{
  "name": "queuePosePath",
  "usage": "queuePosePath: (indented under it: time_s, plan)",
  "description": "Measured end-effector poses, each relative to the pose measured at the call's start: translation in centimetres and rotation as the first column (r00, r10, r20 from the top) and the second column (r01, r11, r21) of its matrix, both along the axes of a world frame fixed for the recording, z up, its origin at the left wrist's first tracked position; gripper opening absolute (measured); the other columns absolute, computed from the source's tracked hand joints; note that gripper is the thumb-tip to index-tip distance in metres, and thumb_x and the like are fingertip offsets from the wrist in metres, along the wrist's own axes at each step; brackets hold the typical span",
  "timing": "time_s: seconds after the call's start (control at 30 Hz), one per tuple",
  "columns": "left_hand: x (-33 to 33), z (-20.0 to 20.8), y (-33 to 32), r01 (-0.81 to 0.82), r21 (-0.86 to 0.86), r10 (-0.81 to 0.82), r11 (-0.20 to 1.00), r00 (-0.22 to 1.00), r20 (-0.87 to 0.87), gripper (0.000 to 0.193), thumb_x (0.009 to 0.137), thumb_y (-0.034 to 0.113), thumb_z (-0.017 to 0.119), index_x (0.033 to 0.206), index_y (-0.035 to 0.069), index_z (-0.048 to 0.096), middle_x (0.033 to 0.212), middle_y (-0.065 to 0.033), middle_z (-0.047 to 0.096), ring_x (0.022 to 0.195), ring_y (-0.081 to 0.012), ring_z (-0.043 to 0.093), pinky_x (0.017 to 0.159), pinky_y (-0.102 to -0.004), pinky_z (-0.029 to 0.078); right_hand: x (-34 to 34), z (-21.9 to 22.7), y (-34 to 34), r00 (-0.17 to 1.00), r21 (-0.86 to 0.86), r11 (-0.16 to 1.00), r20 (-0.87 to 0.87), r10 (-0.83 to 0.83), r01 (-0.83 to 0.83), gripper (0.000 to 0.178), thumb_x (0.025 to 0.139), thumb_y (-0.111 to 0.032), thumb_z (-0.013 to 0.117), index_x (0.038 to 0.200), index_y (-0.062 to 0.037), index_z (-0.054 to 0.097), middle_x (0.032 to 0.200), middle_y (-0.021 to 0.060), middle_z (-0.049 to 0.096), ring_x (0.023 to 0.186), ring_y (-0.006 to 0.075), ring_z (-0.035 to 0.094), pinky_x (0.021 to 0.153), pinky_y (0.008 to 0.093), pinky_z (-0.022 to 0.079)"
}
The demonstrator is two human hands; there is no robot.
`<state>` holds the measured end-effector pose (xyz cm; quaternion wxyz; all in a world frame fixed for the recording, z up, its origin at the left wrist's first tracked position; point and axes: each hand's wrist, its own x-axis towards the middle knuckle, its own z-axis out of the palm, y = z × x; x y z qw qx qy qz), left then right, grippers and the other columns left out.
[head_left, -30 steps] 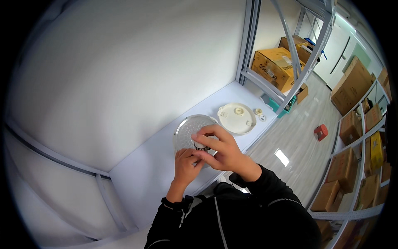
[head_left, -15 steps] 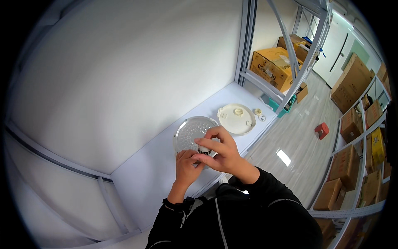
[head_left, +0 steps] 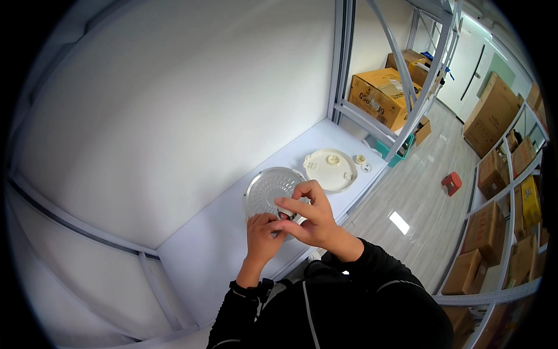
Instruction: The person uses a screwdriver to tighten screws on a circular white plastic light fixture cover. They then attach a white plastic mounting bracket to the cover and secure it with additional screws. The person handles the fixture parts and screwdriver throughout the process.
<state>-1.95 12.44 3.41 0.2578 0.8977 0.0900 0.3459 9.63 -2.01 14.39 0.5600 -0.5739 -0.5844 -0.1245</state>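
Note:
Both my hands meet over a round silver-grey disc with a pattern of raised marks, which lies on the white table. Between the thumb and fingers of my right hand is a small round part, white with a dark and reddish face; its exact kind is not clear. My left hand is closed, its fingertips pinching at the near left side of that part. Fingers hide much of it. Beyond the disc, to the right, lies a cream round cover with a small ring-shaped boss.
Near the table's right end sit a cream ring and a small white disc. A metal frame post rises behind. Yellow cartons and a teal basket stand beyond. On the floor is a red stool; boxed shelves line the right.
The small part has turned between my fingers, so a reddish, dark face now shows where a white top and dark ribbed edge showed before. My hands stay almost in place.

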Motion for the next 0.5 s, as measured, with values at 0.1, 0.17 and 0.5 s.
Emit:
queuePosePath:
  time_s: [0.1,0.17,0.5]
  plan:
    - [0.0,-0.4,0.1,0.015,0.024,-0.016,1.000,1.000,0.015,0.014,0.080,0.020,0.087,0.085,0.016,0.074,0.087,0.0037,0.064,0.090,-0.0246,0.063,0.084,-0.0432,0.046,-0.3,1.2,0.6,0.985,0.096,0.985,-0.083,0.151,-0.143,0.046,0.089,-0.012,0.084,0.134,-0.0053,0.073,0.124,0.0175,0.067,0.104,0.0316,0.071,0.089,0.0396,0.059]
    - [-0.1,-0.4,0.1,0.026,0.046,-0.026,0.999,1.000,-0.011,0.015,0.080,0.019,0.086,0.086,0.015,0.073,0.088,0.0039,0.065,0.091,-0.0245,0.064,0.084,-0.0433,0.046,0.0,0.3,0.6,0.968,0.053,0.975,-0.121,0.219,-0.214,0.047,0.090,-0.014,0.084,0.134,-0.0052,0.072,0.127,0.0180,0.065,0.103,0.0315,0.070,0.087,0.0393,0.059]
    - [0.1,0.0,-0.1,0.026,0.011,-0.027,1.000,0.998,0.050,0.017,0.080,0.021,0.087,0.088,0.015,0.073,0.085,0.0040,0.065,0.090,-0.0251,0.063,0.085,-0.0436,0.046,-0.5,0.1,0.9,0.986,-0.012,0.998,-0.150,0.067,-0.069,0.048,0.093,-0.010,0.078,0.140,-0.0055,0.068,0.121,0.0158,0.065,0.101,0.0314,0.067,0.088,0.0387,0.055]
